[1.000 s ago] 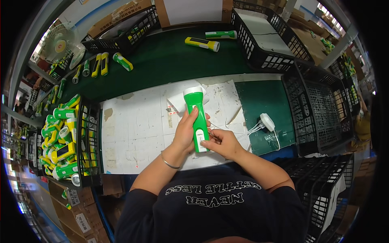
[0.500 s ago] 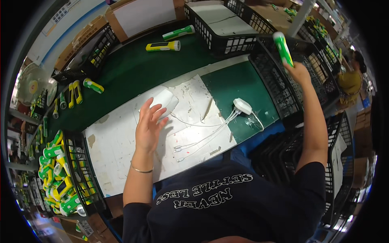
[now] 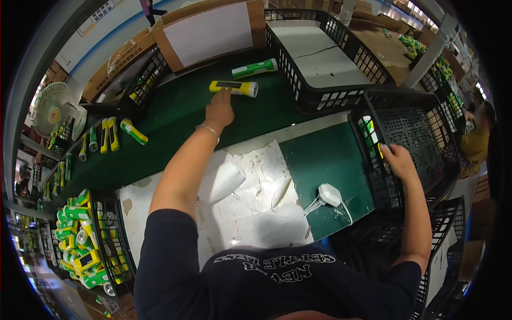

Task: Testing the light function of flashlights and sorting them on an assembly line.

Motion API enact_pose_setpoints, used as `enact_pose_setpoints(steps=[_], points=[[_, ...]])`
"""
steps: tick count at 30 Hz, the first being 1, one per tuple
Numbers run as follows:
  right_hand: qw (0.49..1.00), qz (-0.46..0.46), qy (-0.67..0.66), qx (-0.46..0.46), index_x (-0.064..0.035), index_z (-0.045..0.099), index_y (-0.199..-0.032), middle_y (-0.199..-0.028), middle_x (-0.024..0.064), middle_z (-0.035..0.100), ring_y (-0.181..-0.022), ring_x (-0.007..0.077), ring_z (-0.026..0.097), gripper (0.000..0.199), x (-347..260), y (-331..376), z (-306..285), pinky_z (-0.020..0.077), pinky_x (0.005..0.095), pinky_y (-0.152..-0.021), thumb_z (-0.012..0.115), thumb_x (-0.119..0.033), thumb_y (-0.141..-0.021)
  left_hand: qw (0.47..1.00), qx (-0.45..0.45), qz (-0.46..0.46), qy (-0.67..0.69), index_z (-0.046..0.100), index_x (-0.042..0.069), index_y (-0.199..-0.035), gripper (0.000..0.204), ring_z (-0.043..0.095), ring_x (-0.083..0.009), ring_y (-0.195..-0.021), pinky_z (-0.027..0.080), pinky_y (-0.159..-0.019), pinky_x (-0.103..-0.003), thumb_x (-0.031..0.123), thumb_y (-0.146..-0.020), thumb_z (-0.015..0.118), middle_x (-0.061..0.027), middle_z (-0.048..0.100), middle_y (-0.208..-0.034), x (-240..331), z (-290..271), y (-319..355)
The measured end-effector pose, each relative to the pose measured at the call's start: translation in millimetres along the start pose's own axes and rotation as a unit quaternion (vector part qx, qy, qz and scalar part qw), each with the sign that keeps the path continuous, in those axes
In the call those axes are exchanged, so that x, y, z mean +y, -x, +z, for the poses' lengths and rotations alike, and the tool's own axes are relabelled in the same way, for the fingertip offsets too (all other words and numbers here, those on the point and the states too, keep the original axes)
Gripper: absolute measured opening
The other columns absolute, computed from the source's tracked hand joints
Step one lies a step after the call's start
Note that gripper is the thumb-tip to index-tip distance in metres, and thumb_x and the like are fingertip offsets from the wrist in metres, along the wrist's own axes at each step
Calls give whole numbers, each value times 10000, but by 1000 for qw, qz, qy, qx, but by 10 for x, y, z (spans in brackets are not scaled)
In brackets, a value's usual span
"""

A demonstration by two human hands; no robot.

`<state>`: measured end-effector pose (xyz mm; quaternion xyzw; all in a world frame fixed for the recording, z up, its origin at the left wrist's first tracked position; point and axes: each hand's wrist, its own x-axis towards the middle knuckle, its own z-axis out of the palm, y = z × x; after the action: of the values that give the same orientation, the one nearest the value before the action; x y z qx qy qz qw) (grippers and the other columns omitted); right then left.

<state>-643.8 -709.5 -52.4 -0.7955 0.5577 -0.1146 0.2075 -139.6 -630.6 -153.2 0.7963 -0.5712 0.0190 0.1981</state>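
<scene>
My left hand [image 3: 220,111] reaches far over the green bench, its fingers stretched out at the near side of a yellow flashlight [image 3: 248,89] with a dark panel and a pale head. Whether the fingertips press on it I cannot tell. Just beyond lies a green flashlight [image 3: 255,69] with a white head. Off to the right, my right hand [image 3: 401,162] is closed around the end of a green, white and yellow flashlight [image 3: 368,128], lowered inside a black plastic crate [image 3: 408,96] and partly hidden by the crate's slotted wall.
A black crate [image 3: 97,213] heaped with flashlights stands at the left. Several flashlights [image 3: 111,134] lie at the far left of the bench. A white lamp-like object [image 3: 224,180] rests on the white board, and a white hub with cables [image 3: 329,195] sits nearer the right crate.
My left hand has moved forward from above the white board to the yellow flashlight. My right hand has brought its raised flashlight down into the black crate.
</scene>
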Motion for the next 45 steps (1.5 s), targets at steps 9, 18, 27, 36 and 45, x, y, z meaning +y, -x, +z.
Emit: enact_pose_setpoints(steps=[9,18,27,36,45], points=[[999,-22,14,-22,68,527,-765,-590,173,506,-537,241,496,432,-192,216,36,394,370,-539,590,-357,-809,995,50,74,-40,556,191,-1085,440,533,-281,-1029,433,-846,-432,184,-677,722,-67,537,-1067,22,242,-592],[972,-91,-62,208,16,512,-1171,-1098,119,566,-1001,195,535,359,-313,363,-372,407,289,-880,417,-255,-956,988,101,-3,116,532,175,-1178,492,506,-324,-992,431,-830,-430,417,-763,636,-127,479,-1124,90,-393,200],[952,-241,-179,58,3,526,-1147,-992,78,587,-942,159,539,314,-1395,725,279,398,271,-854,435,-218,-945,386,-198,-233,870,476,119,-1082,367,556,-266,-892,414,-845,-501,439,-902,460,-97,543,-957,617,-796,1615],[913,-340,-195,-117,-38,591,-983,-843,138,640,-757,276,628,292,-2049,1236,1136,481,327,-653,604,-272,-807,419,-114,-307,847,457,90,-1081,387,561,-176,-661,501,-531,-316,407,-871,527,-82,551,-808,809,-750,2515],[910,-327,-184,-175,-27,539,-801,-744,128,578,-692,310,565,210,-2049,1485,1282,437,368,-610,522,-229,-853,418,-117,-280,856,454,73,-1050,351,548,-159,-653,496,-548,-301,392,-905,476,-76,547,-805,890,-766,2650]])
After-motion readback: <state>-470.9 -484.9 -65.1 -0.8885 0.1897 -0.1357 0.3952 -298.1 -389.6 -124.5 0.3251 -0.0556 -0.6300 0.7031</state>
